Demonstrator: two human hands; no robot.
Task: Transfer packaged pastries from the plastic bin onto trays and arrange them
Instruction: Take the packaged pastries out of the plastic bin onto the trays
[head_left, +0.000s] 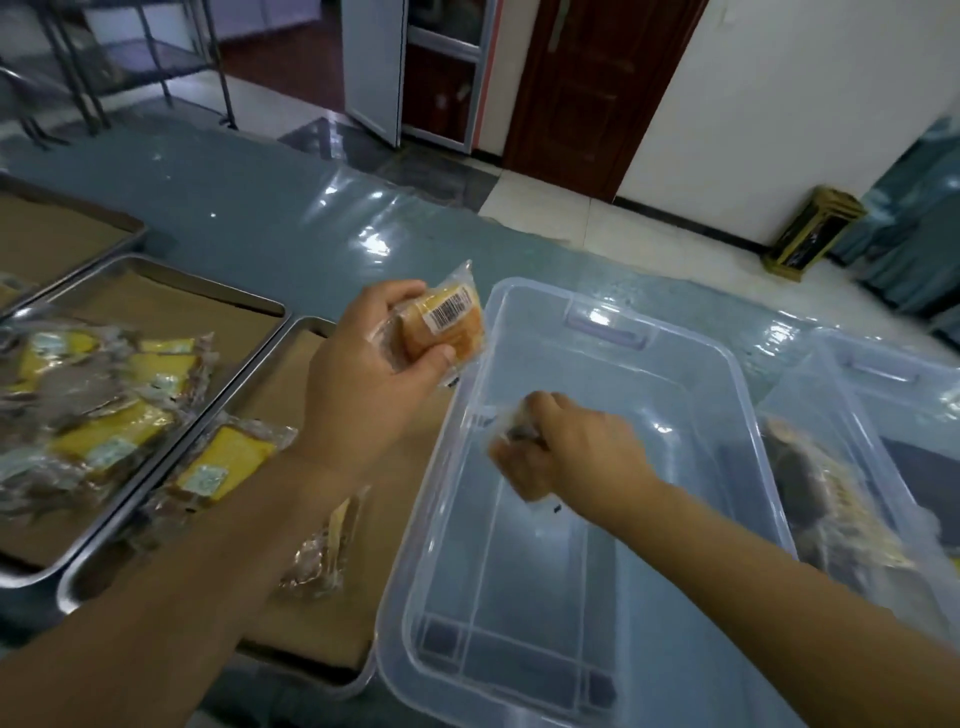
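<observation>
My left hand (371, 358) grips a wrapped orange pastry (448, 323) with a barcode label, held above the gap between a tray and the clear plastic bin (748, 395). Inside that bin my right hand (566, 448) is closed on another wrapped pastry (511, 436), which is blurred. The bin's floor shows no other packages. The nearest metal tray (83, 587), lined with brown paper, holds a yellow packaged pastry (223, 462) and a clear-wrapped one (319, 551). A second tray (156, 270) to the left carries several yellow packages (104, 405).
A third tray (67, 208) lies at the far left. To the right stands another clear bin (883, 364) holding wrapped pastries (831, 493). The table wears a shiny blue plastic cover. A gold-and-black waste bin (813, 234), a brown door and a metal rack stand beyond.
</observation>
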